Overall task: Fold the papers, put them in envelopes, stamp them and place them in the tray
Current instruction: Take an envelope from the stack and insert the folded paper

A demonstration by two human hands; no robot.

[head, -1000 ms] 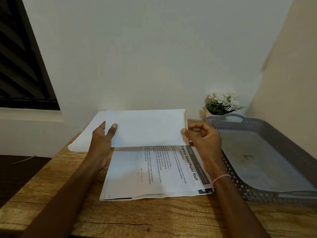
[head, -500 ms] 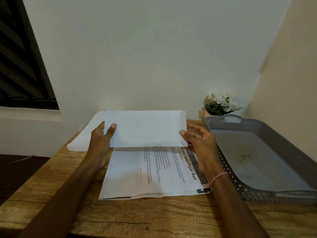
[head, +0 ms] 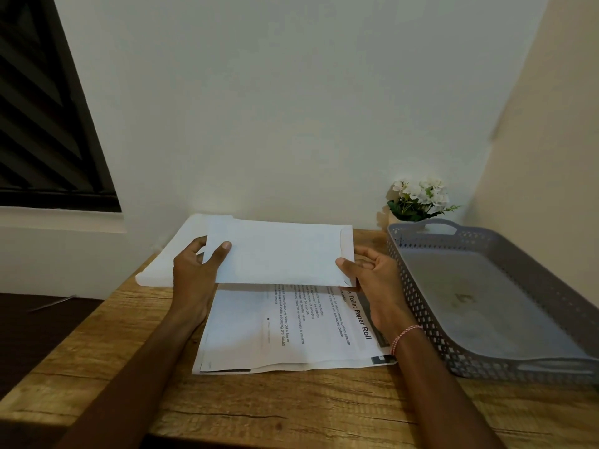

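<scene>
Both hands are holding a white envelope (head: 282,254) level above the table (head: 291,413). The left hand (head: 197,273) is gripping its nine o'clock end, thumb lying on the front face and fingers tucked behind. The right hand (head: 372,280) is pinching the three o'clock end near the lower corner, where the flap strip is showing, with the other fingers curling behind.

Directly under the envelope, toward six o'clock, the printed papers (head: 291,332) are lying flat on the wood in a loose pile. The print is running sideways. A bold heading is reading "Toilet Paper Roll", its beginning hidden by the envelope and the right hand. The smaller lines are mostly too fine to read.

At three o'clock of the papers a grey perforated tray (head: 418,306) is sitting just beside them. Behind it, at about one o'clock, a small pot of white flowers (head: 418,199) is standing against the wall. At ten o'clock a stack of white sheets or envelopes (head: 171,260) is lying behind the left hand. A red-and-white bracelet (head: 405,335) is circling the right wrist.
</scene>
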